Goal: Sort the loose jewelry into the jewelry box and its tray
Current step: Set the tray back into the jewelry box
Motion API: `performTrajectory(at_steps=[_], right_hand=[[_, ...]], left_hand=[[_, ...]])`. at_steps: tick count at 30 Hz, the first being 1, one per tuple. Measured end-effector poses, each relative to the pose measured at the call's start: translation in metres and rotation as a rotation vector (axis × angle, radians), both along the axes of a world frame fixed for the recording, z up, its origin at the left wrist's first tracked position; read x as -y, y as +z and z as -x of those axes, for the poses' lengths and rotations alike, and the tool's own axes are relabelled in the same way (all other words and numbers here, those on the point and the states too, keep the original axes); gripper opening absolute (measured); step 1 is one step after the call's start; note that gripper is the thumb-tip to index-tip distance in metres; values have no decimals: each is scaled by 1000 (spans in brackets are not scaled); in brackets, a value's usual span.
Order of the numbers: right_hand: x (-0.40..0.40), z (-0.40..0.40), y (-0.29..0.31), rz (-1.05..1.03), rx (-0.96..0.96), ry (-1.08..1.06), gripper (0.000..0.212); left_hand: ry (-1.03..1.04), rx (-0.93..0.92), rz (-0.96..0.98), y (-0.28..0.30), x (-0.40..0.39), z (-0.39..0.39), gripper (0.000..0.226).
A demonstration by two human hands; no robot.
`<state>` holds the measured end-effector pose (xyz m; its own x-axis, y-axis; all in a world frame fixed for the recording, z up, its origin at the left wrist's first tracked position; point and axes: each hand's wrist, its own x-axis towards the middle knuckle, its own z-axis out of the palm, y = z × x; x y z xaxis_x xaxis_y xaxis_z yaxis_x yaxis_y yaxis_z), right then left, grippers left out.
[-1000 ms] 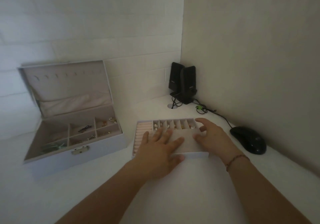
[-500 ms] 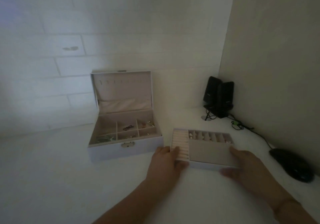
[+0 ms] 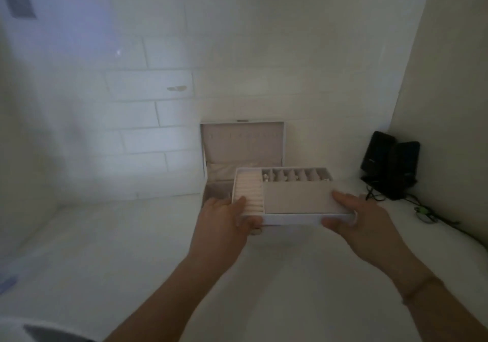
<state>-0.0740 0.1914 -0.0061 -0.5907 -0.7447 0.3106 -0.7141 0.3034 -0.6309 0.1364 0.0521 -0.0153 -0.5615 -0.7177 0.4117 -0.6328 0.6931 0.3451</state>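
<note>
Against the white brick wall [image 3: 148, 109], on a white table [image 3: 132, 249]: one jewelry box [image 3: 243, 151], lid raised upright with its lined inside facing the viewer, base mostly hidden. Held in front of and over the box: one tray [image 3: 298, 201], long axis running left to right, level, with a block of pale ring rolls at its left end, a row of small compartments along the far edge holding small pieces too blurred to identify, and a flat lined panel at the near right. Left hand [image 3: 224, 220] grips the tray's near left corner, thumb on top. Right hand [image 3: 353, 220] grips the near right corner, thumb on top; a thin bracelet [image 3: 420, 289] on that wrist. Far right: two black speakers [image 3: 390, 164] with cables [image 3: 422, 212]. No writing or brand is legible.
</note>
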Motion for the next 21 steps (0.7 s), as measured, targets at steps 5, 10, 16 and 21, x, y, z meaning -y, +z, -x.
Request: performTrajectory(at_steps=[5,10,16,21], right_hand=[[63,-17,-30,48,116,164,58],[84,-17,-47,79,205,176,55],[86,-5,-55,-3,52,160,55],[88,-5,-59,27,58,193,63]], left_hand=[[139,26,0,-14,38,-31,61],[159,90,-25,-24,55,-31,71],[161,164,121,-46,65,-33,65],[186,214,165,-51,59,-28,76]])
